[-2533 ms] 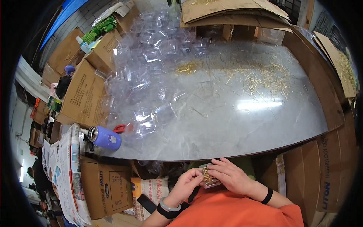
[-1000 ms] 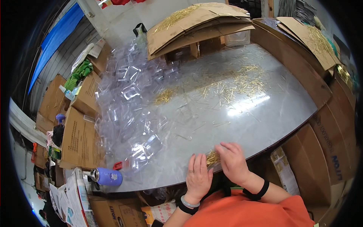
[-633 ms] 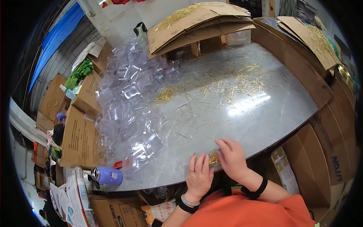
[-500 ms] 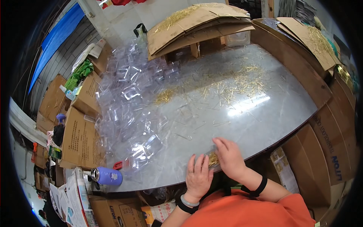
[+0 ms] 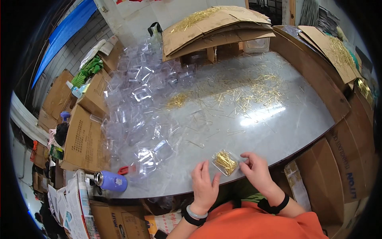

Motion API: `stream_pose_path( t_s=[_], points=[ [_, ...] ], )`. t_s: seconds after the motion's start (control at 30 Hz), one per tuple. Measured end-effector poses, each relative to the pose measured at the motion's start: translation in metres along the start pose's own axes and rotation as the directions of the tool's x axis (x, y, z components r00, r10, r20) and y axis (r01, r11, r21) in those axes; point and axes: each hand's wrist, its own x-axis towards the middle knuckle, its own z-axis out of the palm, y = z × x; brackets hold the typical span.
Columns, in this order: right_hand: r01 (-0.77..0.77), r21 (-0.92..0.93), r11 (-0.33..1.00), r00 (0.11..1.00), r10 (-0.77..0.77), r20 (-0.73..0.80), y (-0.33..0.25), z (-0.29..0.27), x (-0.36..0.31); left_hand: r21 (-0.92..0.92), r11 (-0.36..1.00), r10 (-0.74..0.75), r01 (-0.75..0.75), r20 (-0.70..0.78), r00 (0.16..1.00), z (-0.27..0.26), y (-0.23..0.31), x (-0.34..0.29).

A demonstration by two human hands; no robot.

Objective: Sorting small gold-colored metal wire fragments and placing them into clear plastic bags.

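A small clear plastic box full of thin gold wire hooks lies near the front edge of the grey table. My left hand is just left of it, fingers and thumb spread, holding nothing. On the other side, my right hand has its fingertips and thumb apart at the box's right edge; whether they touch it I cannot make out. Loose gold hooks lie scattered over the far part of the table, with a denser small heap beside the clear boxes.
Many empty clear plastic boxes cover the table's left side. A purple bottle lies at the front left by a red object. Cardboard sheets bearing hooks stand at the back. Cardboard walls border the right edge.
My hands have drawn apart, uncovering the box of gold hooks between them. The left hand moved slightly left, the right hand to the right. The view has shifted a little.
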Motion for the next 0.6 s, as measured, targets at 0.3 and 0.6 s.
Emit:
stream_pose_path(
  t_s=[0.3, 0.6],
  points=[
    [0.334, -0.245, 0.91, 0.937, -0.35, -0.022, -0.019, 0.005, -0.007, 0.028, 0.989, 0.14, -0.143, 0.094, 0.986, 0.011, 0.008, 0.001],
    [0.296, -0.048, 0.954, 0.934, -0.279, 0.224, -0.007, 0.005, -0.01, 0.05, 0.984, 0.163, -0.169, 0.107, 0.981, 0.018, 0.004, -0.003]
  ],
)
